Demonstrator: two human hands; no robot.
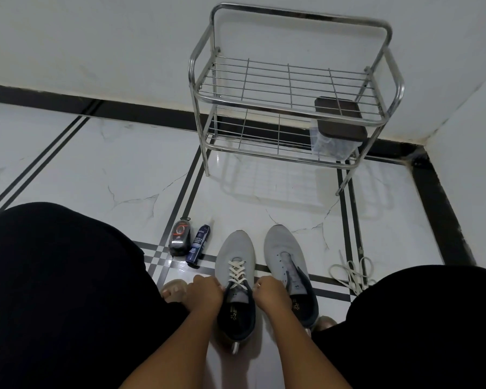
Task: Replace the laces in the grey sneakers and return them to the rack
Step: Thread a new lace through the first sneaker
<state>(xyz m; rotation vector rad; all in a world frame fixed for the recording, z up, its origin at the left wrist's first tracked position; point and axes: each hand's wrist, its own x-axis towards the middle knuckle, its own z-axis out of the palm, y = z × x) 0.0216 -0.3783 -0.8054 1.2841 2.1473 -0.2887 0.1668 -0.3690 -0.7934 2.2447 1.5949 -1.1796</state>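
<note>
At the upper right of the frame we see the metal rack (292, 88) against the wall, a dark-lidded clear box (337, 127) on its lower shelf. Low at centre stand the two grey sneakers: the left sneaker (235, 265) carries a white lace (237, 272), the right sneaker (285, 256) has none. Our left hand (205, 292) and right hand (270, 293) each pinch a lace end. A loose lace (352, 272) lies at right; a shoe-polish bottle (180, 234) and spray can (198, 242) lie at left.

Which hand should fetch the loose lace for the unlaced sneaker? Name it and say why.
Right, probably. The loose lace lies on the floor beyond the unlaced sneaker, on the right hand side; the left hand would have to cross both shoes.
</note>
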